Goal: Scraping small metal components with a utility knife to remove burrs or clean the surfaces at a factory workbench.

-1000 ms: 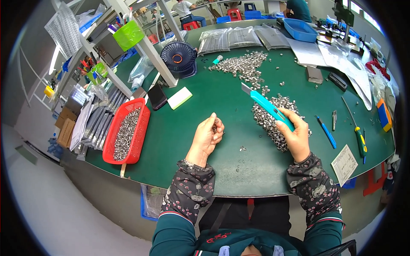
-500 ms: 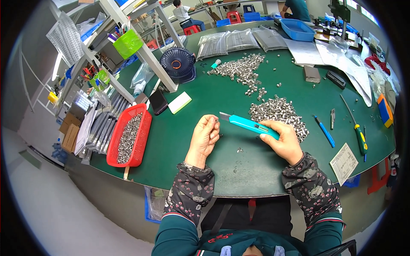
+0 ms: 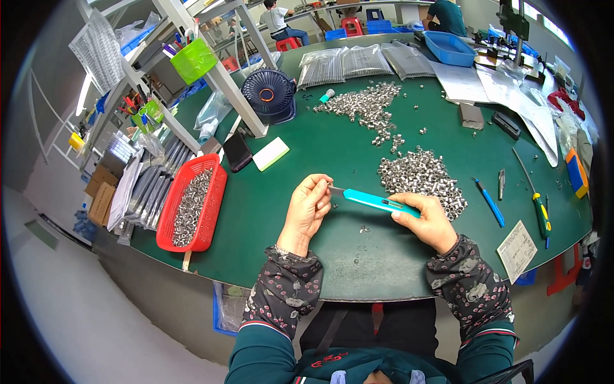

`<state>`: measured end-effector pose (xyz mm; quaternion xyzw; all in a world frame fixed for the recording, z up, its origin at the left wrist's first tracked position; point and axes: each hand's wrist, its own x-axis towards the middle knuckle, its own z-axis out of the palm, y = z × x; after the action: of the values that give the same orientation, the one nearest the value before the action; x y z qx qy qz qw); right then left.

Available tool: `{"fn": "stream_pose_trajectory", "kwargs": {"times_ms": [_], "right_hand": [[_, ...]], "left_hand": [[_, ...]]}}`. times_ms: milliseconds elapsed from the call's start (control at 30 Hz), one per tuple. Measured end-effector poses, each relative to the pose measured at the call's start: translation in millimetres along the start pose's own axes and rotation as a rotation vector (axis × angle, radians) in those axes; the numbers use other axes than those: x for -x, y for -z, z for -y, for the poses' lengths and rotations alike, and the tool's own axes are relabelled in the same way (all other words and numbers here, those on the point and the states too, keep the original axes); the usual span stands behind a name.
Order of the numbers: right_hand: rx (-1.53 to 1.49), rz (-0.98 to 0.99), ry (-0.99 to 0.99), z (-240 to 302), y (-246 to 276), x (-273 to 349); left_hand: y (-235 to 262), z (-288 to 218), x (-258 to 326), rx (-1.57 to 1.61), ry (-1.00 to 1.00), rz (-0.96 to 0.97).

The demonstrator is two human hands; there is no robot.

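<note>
My right hand grips a turquoise utility knife, its blade pointing left. The blade tip meets the fingertips of my left hand, which pinch a small metal ring, mostly hidden by the fingers. Beyond the knife lies a heap of short metal rings. A second, looser spread of rings covers the table farther back. Below the knife, a few tiny scraps rest on the green table. To the left stands a red plastic basket holding many small metal rings.
A black fan stands at a shelf post, near a phone and a pale sticky pad. Right of the heap lie a blue pen-like tool, a screwdriver and a paper slip. Bagged tubes line the back.
The knife blade has come up to my left fingertips, where a gap showed before. My left fingers have turned slightly, and the view has shifted a little.
</note>
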<state>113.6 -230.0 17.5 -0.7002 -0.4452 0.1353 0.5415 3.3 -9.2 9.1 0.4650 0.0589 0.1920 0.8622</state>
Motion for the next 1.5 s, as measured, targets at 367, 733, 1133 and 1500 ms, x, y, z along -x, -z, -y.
{"fn": "stream_pose_trajectory", "kwargs": {"times_ms": [367,733,1133,1500], "right_hand": [[0.394,-0.155,0.174,2.1,-3.4,3.6],[0.543,-0.228,0.301,6.5,-5.4,6.3],[0.595,-0.325,0.388,8.1,-2.0,2.6],[0.401,-0.47,0.42,18.6,5.2,8.6]], "left_hand": [[1.0,3.0,-1.7,-0.148,0.039,-0.096],[0.1,1.3,-1.1,-0.151,0.111,-0.145],[2.4,0.9,-2.9,-0.081,0.195,-0.088],[17.1,-71.6,7.4,0.066,0.018,-0.33]]}}
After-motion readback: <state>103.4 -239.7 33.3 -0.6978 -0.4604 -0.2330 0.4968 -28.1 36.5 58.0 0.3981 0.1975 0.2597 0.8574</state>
